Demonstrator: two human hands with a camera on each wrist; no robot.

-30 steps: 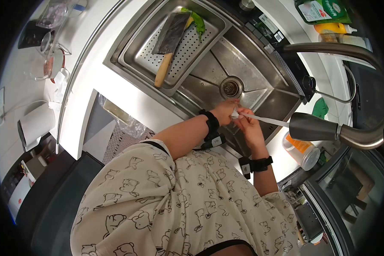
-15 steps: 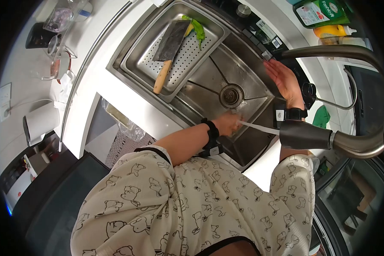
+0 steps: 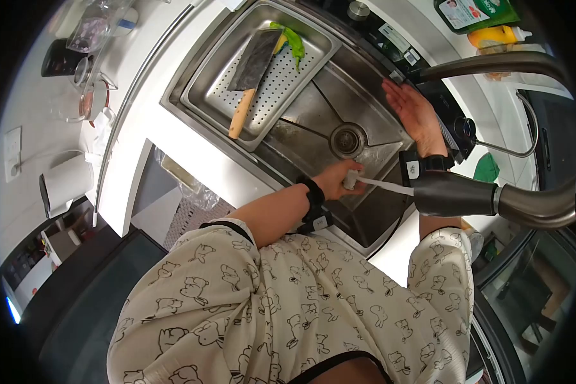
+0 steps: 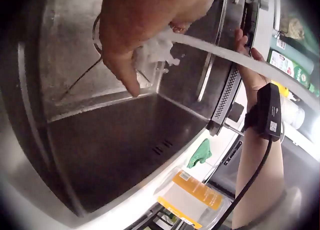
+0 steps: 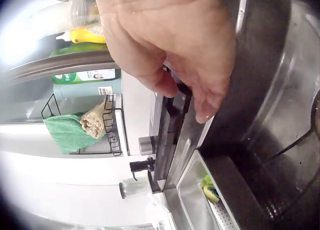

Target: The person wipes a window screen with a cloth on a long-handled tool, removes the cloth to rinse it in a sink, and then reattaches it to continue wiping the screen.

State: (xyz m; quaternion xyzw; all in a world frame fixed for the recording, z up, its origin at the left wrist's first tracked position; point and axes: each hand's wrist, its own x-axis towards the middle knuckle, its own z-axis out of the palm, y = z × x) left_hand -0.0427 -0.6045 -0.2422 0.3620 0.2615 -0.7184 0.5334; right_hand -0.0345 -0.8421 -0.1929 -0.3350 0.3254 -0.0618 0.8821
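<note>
In the head view the left hand [image 3: 336, 180] is in the sink [image 3: 329, 86], thumb and fingers apart and loosely bent around the end of the water stream [image 3: 387, 185]. White splashing covers the gap between them in the left wrist view, where no held object can be made out. The right hand [image 3: 416, 115] reaches over the sink's far right edge, fingers extended at the black control panel [image 3: 438, 96]. Its fingertips touch or nearly touch a black part [image 5: 181, 97] there in the right wrist view. The grey spout [image 3: 457, 195] lies over the right forearm in the head view.
A perforated steel tray [image 3: 219, 102] sits across the sink's left side, holding a cleaver [image 3: 256, 61] with a wooden handle and green peppers [image 3: 294, 46]. The drain [image 3: 347, 139] is beyond the left hand. Bottles [image 3: 483, 13] stand at the upper right.
The right hand has parted from the left hand and moved away to the panel at the sink's far edge. The left hand has stayed under the stream.
</note>
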